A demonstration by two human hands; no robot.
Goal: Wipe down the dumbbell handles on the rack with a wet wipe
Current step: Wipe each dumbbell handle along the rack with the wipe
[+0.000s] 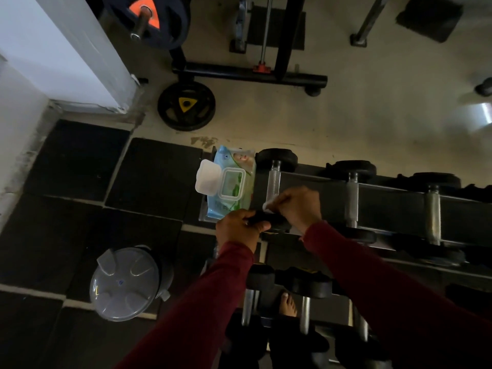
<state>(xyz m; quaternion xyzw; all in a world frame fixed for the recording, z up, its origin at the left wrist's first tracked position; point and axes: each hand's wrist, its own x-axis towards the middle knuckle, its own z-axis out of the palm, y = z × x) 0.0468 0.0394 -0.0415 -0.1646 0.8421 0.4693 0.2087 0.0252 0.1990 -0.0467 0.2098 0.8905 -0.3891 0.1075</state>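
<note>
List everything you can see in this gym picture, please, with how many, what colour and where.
Dumbbells on the top shelf: four visible, black ends with silver handles, in a row across the rack.
Dumbbells on the lower shelf: several, black and silver, count unclear in the dark.
Rack: one, dark metal, centre right.
Wet wipe pack: one, pale blue with its white lid open, on the rack's left end.
Wet wipe: one, white, on the leftmost handle.
Bin: one, grey lid, on the floor at lower left.
Weight plates: two, one black with a yellow centre on the floor, one dark with orange on a bar above.
Floor mats: black, left.
Left hand: grip on the leftmost dumbbell's near end.
Right hand: holds the wipe.
Sleeves: two, dark red.
Bare foot: one, below the rack.
</note>
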